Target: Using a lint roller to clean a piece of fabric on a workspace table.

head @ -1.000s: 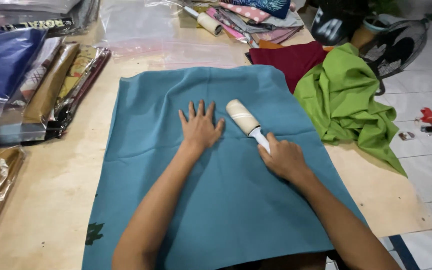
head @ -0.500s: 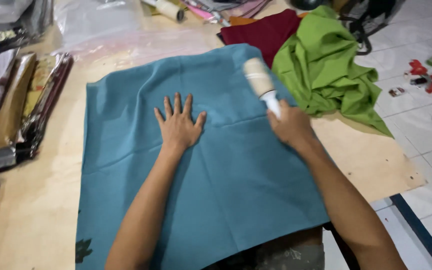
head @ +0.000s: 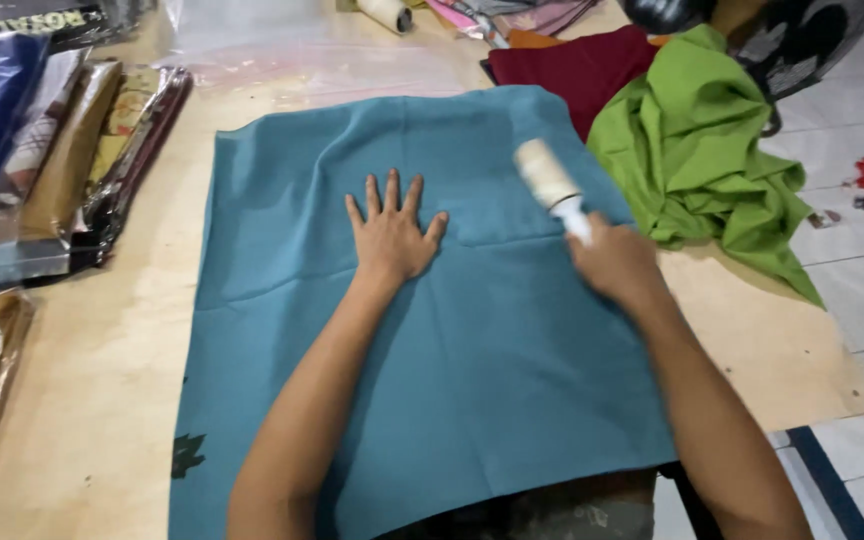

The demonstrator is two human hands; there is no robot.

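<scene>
The teal cloth [head: 432, 330] lay spread flat over the wooden table [head: 102, 400], its near edge hanging toward the person. On the cloth's far right part rested the lint roller [head: 547, 178], its pale drum pointing away and to the left. The right hand [head: 614, 262] was wrapped around the roller's white handle, fingers closed on it. The left hand [head: 392, 232] was pressed palm-down near the cloth's middle, fingers spread wide.

Against the picture a second earlier, the roller had moved from beside the left hand, near the cloth's centre, out to the cloth's right side, and sat much where it had been half a second earlier, only a little nearer the person. The left hand had kept its place, pinning the fabric. That suggested the rolling strokes were working across the cloth's right portion.

Just right of the cloth lay a crumpled green cloth [head: 702, 160], with a dark red cloth [head: 577, 70] beyond its far right corner. Left of the cloth sat packaged fabrics [head: 72, 150].
</scene>
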